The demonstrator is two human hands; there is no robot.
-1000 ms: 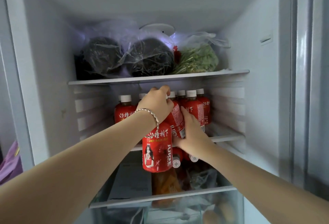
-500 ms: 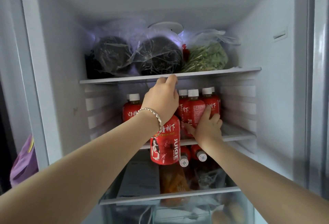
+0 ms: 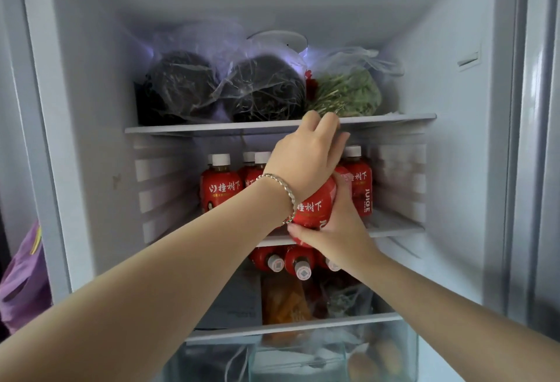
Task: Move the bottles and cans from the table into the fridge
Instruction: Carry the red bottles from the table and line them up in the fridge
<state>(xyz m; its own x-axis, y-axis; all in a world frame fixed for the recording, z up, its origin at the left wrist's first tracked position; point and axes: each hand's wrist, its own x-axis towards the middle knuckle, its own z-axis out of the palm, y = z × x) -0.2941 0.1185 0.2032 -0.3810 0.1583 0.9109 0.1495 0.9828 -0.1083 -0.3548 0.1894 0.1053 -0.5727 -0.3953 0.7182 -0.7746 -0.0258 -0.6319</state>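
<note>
Bottle (image 3: 315, 208), left hand (image 3: 306, 163) atop, right hand (image 3: 336, 230) beneath

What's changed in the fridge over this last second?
The red juice bottle rose from hanging in front of the middle shelf to shelf height, tilted. The right hand left the standing bottles and now grips its lower part; the left hand still holds its top. Standing bottles and the bags above stayed put.

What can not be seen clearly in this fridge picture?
Head view: the cap of the held bottle is hidden under the left hand.
Head view: the right hand covers its base, so contact with the middle shelf is unclear.
Head view: the contents of the drawer are blurred and cut off by the bottom edge.
</note>
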